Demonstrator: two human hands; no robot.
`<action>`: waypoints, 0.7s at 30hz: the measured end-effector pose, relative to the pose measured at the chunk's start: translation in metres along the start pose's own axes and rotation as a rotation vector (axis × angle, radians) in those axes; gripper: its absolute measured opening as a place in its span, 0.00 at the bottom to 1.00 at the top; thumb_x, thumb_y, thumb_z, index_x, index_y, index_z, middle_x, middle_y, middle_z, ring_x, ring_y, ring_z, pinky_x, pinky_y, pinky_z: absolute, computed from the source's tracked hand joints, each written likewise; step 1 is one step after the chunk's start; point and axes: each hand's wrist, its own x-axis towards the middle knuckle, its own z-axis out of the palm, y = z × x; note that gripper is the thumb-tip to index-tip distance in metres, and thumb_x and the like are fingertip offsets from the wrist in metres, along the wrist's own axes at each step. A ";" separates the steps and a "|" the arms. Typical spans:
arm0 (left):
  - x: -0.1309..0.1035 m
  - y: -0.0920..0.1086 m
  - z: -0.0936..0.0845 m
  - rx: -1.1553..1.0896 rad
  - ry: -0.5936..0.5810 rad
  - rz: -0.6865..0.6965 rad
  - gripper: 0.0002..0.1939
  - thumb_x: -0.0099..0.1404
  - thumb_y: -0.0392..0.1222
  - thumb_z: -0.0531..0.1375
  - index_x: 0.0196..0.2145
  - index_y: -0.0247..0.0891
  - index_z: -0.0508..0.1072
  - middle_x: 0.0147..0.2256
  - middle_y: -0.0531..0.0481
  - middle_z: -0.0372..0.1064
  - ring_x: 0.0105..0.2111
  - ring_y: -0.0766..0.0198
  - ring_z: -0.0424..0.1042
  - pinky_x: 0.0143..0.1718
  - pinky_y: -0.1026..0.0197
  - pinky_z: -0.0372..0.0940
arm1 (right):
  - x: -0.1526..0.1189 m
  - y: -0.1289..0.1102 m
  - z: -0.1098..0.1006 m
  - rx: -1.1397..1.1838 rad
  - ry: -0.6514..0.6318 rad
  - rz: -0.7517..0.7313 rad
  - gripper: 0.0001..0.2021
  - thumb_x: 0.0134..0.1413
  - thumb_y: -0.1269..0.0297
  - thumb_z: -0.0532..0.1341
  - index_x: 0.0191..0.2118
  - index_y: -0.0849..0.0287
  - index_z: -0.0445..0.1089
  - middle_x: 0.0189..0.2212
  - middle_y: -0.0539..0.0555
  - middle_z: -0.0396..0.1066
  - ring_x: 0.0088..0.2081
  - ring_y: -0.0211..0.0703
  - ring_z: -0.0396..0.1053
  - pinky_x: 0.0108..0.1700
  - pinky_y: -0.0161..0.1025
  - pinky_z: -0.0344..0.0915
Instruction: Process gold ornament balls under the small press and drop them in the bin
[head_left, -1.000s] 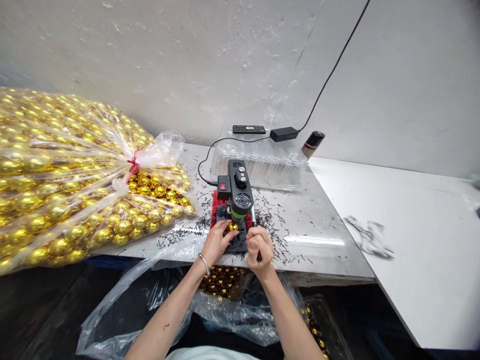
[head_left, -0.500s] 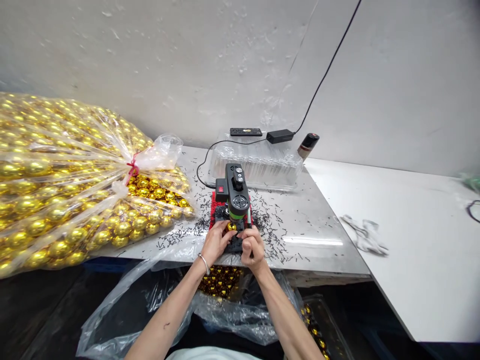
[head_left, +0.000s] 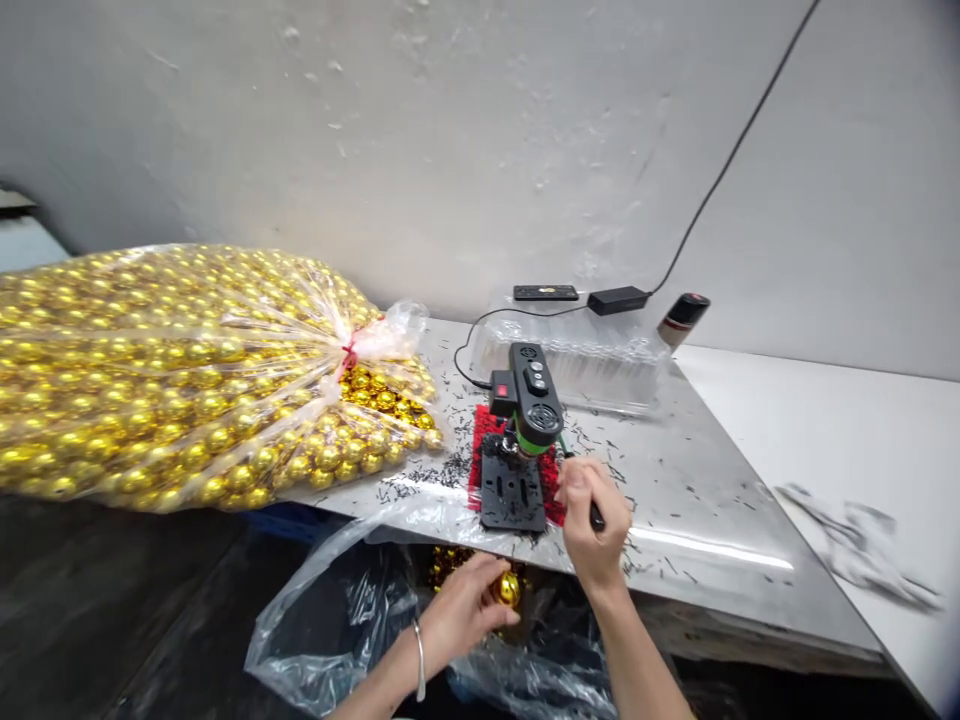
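My right hand (head_left: 596,515) is wrapped round the black-ended lever (head_left: 597,518) at the right side of a small black bench drill press (head_left: 536,398). The press stands on a black slotted base plate (head_left: 512,490), with no ball under its head. In front of the table edge, my left hand (head_left: 471,605) holds a shiny gold ball (head_left: 508,589) between thumb and fingers. Below it, more gold balls (head_left: 448,562) show inside an open clear plastic bag (head_left: 300,625). The left hand partly hides them.
A big tied clear bag (head_left: 187,380) of gold balls fills the left side. Red matting (head_left: 477,470) lies under the press, with black slivers scattered around. Behind are a clear plastic tray (head_left: 592,375), a power adapter (head_left: 618,300) and a spray can (head_left: 684,318). White gloves (head_left: 862,545) lie at right.
My left hand has moved from the press plate down over the open bag, bringing a gold ball along. The right hand stays on the lever. The view has shifted left.
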 end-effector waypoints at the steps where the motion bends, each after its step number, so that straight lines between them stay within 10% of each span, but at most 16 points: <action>1: -0.005 -0.002 0.000 0.030 0.032 -0.006 0.24 0.56 0.44 0.64 0.51 0.38 0.72 0.48 0.42 0.69 0.31 0.64 0.73 0.34 0.62 0.69 | -0.003 0.002 0.001 0.005 0.004 -0.007 0.14 0.60 0.74 0.52 0.23 0.58 0.59 0.24 0.50 0.61 0.27 0.36 0.61 0.30 0.36 0.57; 4: 0.003 0.005 -0.026 0.128 0.254 0.091 0.17 0.64 0.45 0.58 0.49 0.40 0.74 0.48 0.43 0.71 0.40 0.59 0.73 0.45 0.57 0.68 | -0.008 0.006 0.004 0.010 0.009 -0.029 0.14 0.60 0.75 0.51 0.23 0.58 0.59 0.24 0.50 0.61 0.28 0.36 0.61 0.30 0.36 0.57; 9: 0.065 0.036 -0.128 0.579 0.664 0.046 0.17 0.70 0.41 0.48 0.46 0.35 0.75 0.46 0.39 0.72 0.46 0.56 0.71 0.50 0.52 0.64 | -0.009 0.007 0.005 0.006 0.021 -0.046 0.14 0.60 0.76 0.51 0.23 0.58 0.59 0.24 0.50 0.61 0.28 0.37 0.62 0.31 0.37 0.57; 13: 0.113 0.041 -0.178 0.903 0.507 -0.230 0.14 0.65 0.38 0.55 0.45 0.33 0.75 0.47 0.35 0.71 0.46 0.51 0.71 0.48 0.53 0.64 | -0.011 0.008 0.005 -0.002 0.014 -0.042 0.14 0.60 0.76 0.51 0.23 0.58 0.58 0.25 0.50 0.61 0.28 0.37 0.61 0.30 0.37 0.57; 21: 0.147 0.030 -0.184 0.880 0.249 -0.245 0.07 0.58 0.38 0.62 0.33 0.33 0.79 0.34 0.37 0.77 0.39 0.50 0.75 0.42 0.57 0.66 | -0.014 0.009 0.005 -0.016 0.014 -0.035 0.14 0.60 0.75 0.51 0.23 0.58 0.58 0.25 0.49 0.61 0.27 0.36 0.60 0.29 0.36 0.57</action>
